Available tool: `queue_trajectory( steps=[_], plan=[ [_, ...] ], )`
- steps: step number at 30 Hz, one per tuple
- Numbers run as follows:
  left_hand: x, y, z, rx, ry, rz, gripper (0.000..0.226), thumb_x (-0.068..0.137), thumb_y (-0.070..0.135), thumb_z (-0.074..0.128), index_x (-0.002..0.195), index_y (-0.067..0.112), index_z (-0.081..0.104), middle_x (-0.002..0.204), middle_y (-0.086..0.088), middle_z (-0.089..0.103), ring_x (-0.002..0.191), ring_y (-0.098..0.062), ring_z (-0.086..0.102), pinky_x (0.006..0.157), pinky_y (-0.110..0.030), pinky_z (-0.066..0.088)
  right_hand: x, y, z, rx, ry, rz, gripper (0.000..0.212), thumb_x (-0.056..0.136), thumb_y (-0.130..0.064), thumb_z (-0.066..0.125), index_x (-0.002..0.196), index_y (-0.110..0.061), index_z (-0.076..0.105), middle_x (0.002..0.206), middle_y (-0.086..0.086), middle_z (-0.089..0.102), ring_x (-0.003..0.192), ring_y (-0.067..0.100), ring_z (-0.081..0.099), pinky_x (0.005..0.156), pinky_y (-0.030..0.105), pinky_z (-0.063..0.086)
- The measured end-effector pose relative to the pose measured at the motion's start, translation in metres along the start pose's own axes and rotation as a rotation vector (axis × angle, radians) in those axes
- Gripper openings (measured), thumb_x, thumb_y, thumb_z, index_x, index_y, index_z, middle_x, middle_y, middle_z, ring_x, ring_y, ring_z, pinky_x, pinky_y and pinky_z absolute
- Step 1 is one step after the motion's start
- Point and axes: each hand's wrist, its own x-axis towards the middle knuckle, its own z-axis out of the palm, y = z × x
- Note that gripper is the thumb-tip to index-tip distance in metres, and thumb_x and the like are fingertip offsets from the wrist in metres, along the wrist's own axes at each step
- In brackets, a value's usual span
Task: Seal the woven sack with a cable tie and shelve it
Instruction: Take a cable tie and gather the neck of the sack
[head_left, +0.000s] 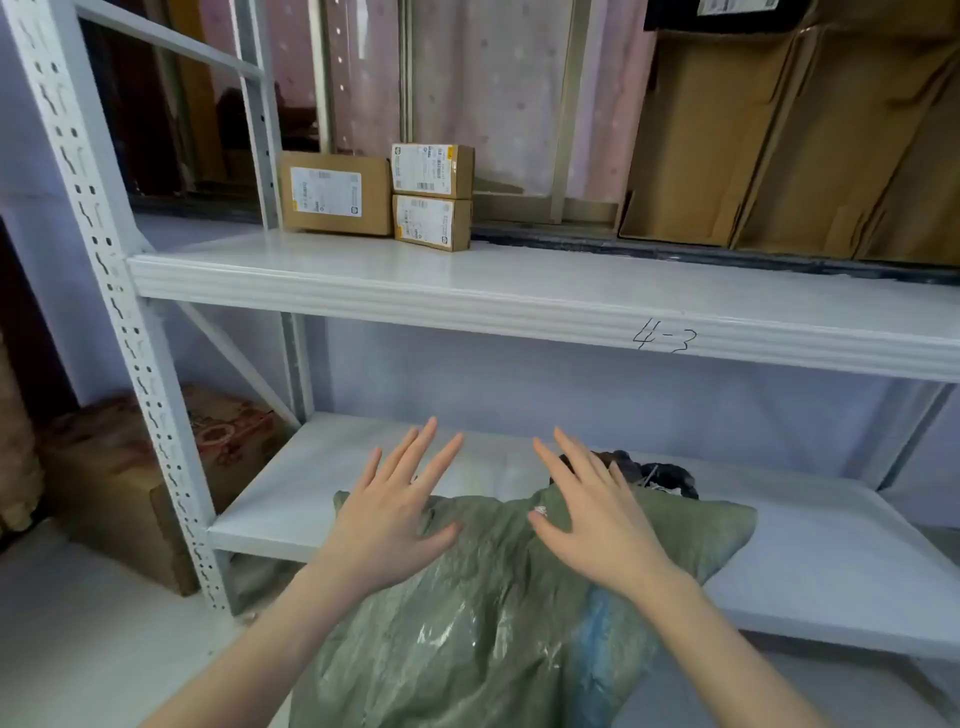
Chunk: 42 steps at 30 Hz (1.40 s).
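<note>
On the low white metal shelf (831, 561), at six o'clock, lies the big green woven sack (483, 613), half on, half hanging off. Its long side points toward twelve. The left hand (389, 514) and right hand (587, 519) are spread flat above it, both equally near.

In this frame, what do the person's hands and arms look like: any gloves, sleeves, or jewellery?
Both are bare. The left hand and right hand wear no gloves, and no rings or watch show. Both forearms are uncovered as far as the frame's lower edge, so no sleeves are in view. Fingers are slim, with short, unpainted nails.
</note>
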Motion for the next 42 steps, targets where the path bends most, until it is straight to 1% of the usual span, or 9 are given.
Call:
queue_trajectory(
  steps=[8,13,17,24,28,33,37,40,42],
  plan=[
    [0.058,-0.044,0.103,-0.104,-0.169,-0.158,0.09,0.067,0.077,-0.007,0.148,0.037,-0.001,0.16,0.005,-0.003,0.148,-0.015,0.001,0.118,-0.035,0.001,0.069,0.036,0.087,0.057,-0.132,0.031,0.06,0.098,-0.037,0.034,0.15,-0.028,0.006,0.16,-0.004,0.0,0.147,0.011,0.0,0.119,0.035,0.005],
    [0.106,-0.058,0.164,-0.236,-0.28,-0.243,0.062,0.093,0.057,0.025,0.149,0.037,0.007,0.16,0.003,0.002,0.146,-0.019,0.014,0.118,-0.034,0.01,0.123,0.056,0.149,0.109,-0.158,0.051,0.058,0.098,-0.033,0.036,0.15,-0.024,0.012,0.16,0.0,0.007,0.147,0.014,0.007,0.119,0.041,0.015],
    [0.119,-0.071,0.213,-0.246,-0.381,-0.274,0.058,0.096,0.054,0.028,0.149,0.037,0.011,0.161,0.003,0.004,0.143,-0.024,0.025,0.115,-0.039,0.024,0.145,0.065,0.189,0.135,-0.212,0.05,0.057,0.098,-0.032,0.037,0.149,-0.021,0.015,0.16,0.001,0.007,0.146,0.018,0.012,0.118,0.04,0.02],
    [0.109,-0.081,0.265,-0.168,-0.401,-0.221,0.054,0.098,0.046,0.029,0.148,0.031,0.016,0.157,0.002,0.022,0.141,-0.024,0.025,0.114,-0.041,0.023,0.14,0.086,0.257,0.247,-0.297,0.103,0.053,0.098,-0.029,0.037,0.148,-0.02,0.021,0.16,-0.002,0.01,0.144,0.018,0.018,0.117,0.033,0.022],
    [0.105,-0.079,0.278,-0.206,-0.328,-0.269,0.049,0.099,0.041,0.029,0.147,0.028,0.027,0.121,-0.011,0.063,0.122,-0.03,0.042,0.102,-0.041,0.034,0.144,0.094,0.273,0.266,-0.276,0.111,0.051,0.1,-0.025,0.031,0.148,-0.019,0.019,0.16,-0.002,0.008,0.143,0.019,0.024,0.114,0.032,0.026],
    [0.114,-0.073,0.275,-0.13,-0.212,-0.137,0.039,0.098,0.033,0.028,0.108,0.01,0.058,0.083,-0.019,0.069,0.089,-0.034,0.063,0.098,-0.037,0.038,0.156,0.088,0.269,0.279,-0.21,0.055,0.047,0.1,-0.02,0.029,0.147,-0.016,0.025,0.158,0.003,0.021,0.142,0.02,0.026,0.114,0.029,0.022],
    [0.111,-0.068,0.279,-0.28,-0.225,-0.248,0.029,0.098,0.023,0.037,0.123,0.009,0.042,0.087,-0.025,0.067,0.084,-0.044,0.062,0.072,-0.044,0.045,0.147,0.082,0.265,0.247,-0.298,0.081,0.046,0.101,-0.027,0.025,0.147,-0.021,0.024,0.141,0.011,0.049,0.123,0.033,0.05,0.102,0.041,0.041],
    [0.108,-0.074,0.286,-0.231,-0.295,-0.285,0.048,0.092,0.023,0.048,0.136,0.011,0.033,0.112,-0.017,0.059,0.097,-0.038,0.061,0.078,-0.04,0.044,0.142,0.081,0.265,0.159,-0.337,0.136,0.045,0.1,-0.026,0.027,0.145,-0.023,0.024,0.106,0.019,0.065,0.095,0.037,0.061,0.081,0.046,0.05],
    [0.107,-0.077,0.292,-0.171,-0.376,-0.243,0.046,0.094,0.027,0.047,0.138,0.014,0.04,0.13,-0.009,0.048,0.109,-0.033,0.054,0.089,-0.037,0.041,0.14,0.081,0.266,0.116,-0.343,0.153,0.036,0.098,-0.024,0.031,0.13,-0.014,0.045,0.095,0.02,0.064,0.084,0.035,0.06,0.071,0.042,0.05]
  ],
)
